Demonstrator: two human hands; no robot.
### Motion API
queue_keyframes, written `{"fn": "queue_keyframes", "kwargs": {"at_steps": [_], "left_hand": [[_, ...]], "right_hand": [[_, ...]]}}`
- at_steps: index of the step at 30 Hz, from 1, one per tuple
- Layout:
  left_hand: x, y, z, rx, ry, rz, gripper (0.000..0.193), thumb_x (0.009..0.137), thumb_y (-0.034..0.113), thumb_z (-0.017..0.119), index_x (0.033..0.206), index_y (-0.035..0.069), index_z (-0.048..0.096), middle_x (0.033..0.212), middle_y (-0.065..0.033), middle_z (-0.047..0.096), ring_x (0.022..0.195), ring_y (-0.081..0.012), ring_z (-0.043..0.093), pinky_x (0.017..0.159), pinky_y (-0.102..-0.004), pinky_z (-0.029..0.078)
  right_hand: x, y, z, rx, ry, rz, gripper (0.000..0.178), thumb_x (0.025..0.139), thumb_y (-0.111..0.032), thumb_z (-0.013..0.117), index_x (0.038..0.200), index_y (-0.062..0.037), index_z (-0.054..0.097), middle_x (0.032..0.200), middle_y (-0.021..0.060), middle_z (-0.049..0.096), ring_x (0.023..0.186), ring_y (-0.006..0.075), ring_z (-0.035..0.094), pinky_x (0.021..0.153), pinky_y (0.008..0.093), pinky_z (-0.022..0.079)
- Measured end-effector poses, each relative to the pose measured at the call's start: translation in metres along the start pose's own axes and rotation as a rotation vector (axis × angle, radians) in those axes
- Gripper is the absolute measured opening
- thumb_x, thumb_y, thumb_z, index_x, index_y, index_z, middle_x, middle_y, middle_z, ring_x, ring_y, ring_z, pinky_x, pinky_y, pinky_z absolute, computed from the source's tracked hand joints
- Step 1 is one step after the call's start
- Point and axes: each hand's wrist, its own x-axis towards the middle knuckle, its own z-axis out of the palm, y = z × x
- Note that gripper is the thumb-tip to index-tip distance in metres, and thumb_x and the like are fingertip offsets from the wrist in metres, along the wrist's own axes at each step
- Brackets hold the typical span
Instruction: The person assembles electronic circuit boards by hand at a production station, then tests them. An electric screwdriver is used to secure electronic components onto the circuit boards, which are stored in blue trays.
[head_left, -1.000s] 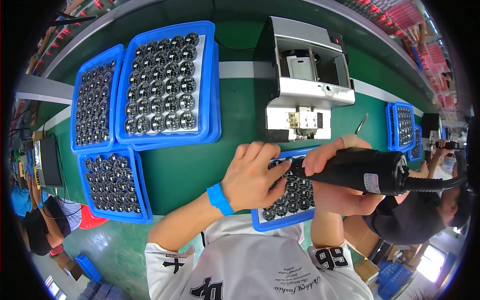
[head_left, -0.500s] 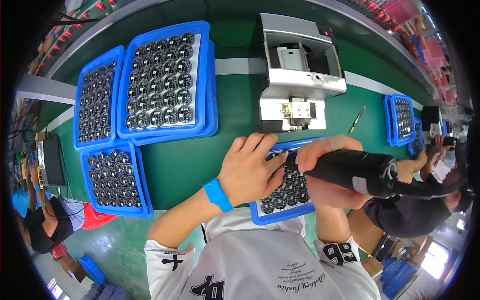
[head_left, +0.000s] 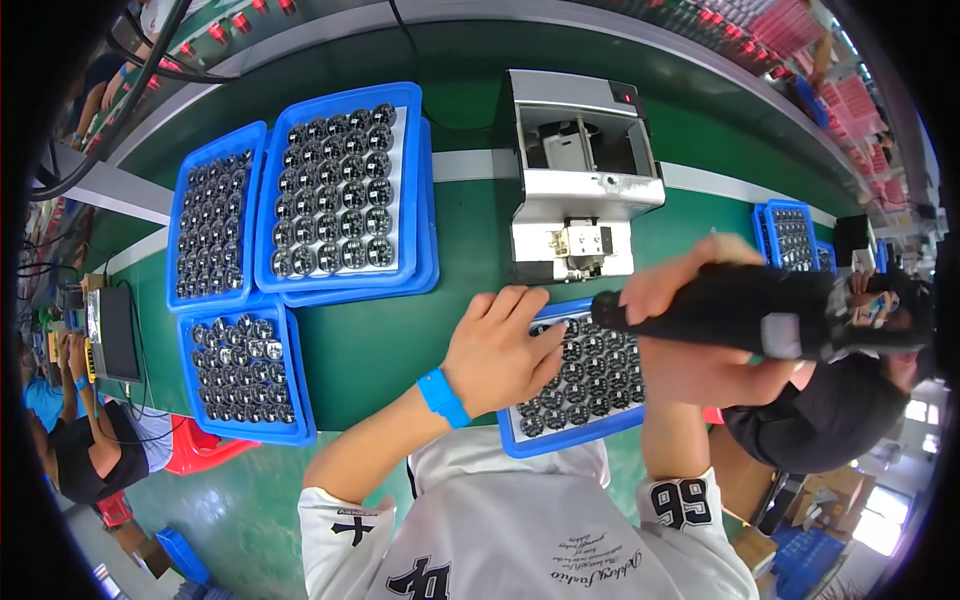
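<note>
My right hand (head_left: 690, 340) grips a black corded electric screwdriver (head_left: 730, 310), held nearly level above the right part of a blue tray (head_left: 512, 432). Its narrow tip end points left, over the far edge of that tray. Several round, dark, shiny parts (head_left: 577, 392) sit in rows inside. At the tray's left side rests my left hand (head_left: 505, 350), with thumb and fingers apart and curved. Its fingertips reach over the parts in the far left corner; whether they touch one is hard to see. A blue wristband is on that wrist.
Beyond the tray stands a silver and black box-shaped machine (head_left: 585, 185). To the left are a stack of filled blue trays (head_left: 410, 270), another tray (head_left: 180, 300) and a lower one (head_left: 305, 432). More trays (head_left: 762, 235) stand far right, near another person (head_left: 810, 420).
My right hand has lifted the screwdriver off the parts and moved right, toward the camera. My left hand stays by the tray. The whole view has shifted slightly.
</note>
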Motion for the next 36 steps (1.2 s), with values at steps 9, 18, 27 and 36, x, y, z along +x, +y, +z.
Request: {"fn": "queue_keyframes", "kwargs": {"at_steps": [9, 18, 27, 36], "left_hand": [[0.000, -0.003, -0.001, -0.072, 0.027, -0.030, 0.028, 0.082, 0.026, 0.079, 0.108, 0.017, 0.081, 0.120, -0.0096, 0.065, 0.109, -0.0306, 0.062, 0.086, -0.0443, 0.044], [-0.001, -0.004, -0.001, -0.121, 0.062, -0.026, 0.029, 0.082, 0.025, 0.079, 0.110, 0.018, 0.080, 0.119, -0.0086, 0.065, 0.108, -0.0304, 0.062, 0.089, -0.0454, 0.044], [-0.001, -0.007, -0.001, -0.154, 0.056, -0.019, 0.033, 0.084, 0.024, 0.078, 0.115, 0.016, 0.079, 0.119, -0.0092, 0.065, 0.106, -0.0309, 0.061, 0.089, -0.0453, 0.045], [0.000, -0.007, 0.000, -0.188, 0.041, -0.018, 0.034, 0.084, 0.023, 0.078, 0.117, 0.014, 0.078, 0.119, -0.0094, 0.064, 0.104, -0.0310, 0.060, 0.090, -0.0455, 0.045]], "right_hand": [[0.063, 0.005, 0.025, -0.094, 0.219, 0.088, 0.107, 0.092, -0.087, 0.027, 0.130, 0.0086, 0.056, 0.076, 0.0193, 0.063, 0.055, 0.0283, 0.057, 0.052, 0.0390, 0.046], [0.062, 0.017, 0.021, 0.043, 0.056, 0.094, 0.097, 0.097, -0.080, 0.035, 0.133, 0.0082, 0.054, 0.121, 0.0223, 0.062, 0.062, 0.0307, 0.063, 0.050, 0.0417, 0.048], [0.061, 0.019, 0.020, 0.061, 0.108, 0.126, 0.095, 0.096, -0.081, 0.035, 0.120, 0.0085, 0.057, 0.109, 0.0185, 0.063, 0.062, 0.0286, 0.060, 0.052, 0.0420, 0.047], [0.053, 0.007, 0.021, 0.017, 0.150, 0.161, 0.109, 0.092, -0.086, 0.032, 0.134, 0.0118, 0.052, 0.083, 0.0220, 0.064, 0.060, 0.0268, 0.058, 0.057, 0.0385, 0.048]]}}
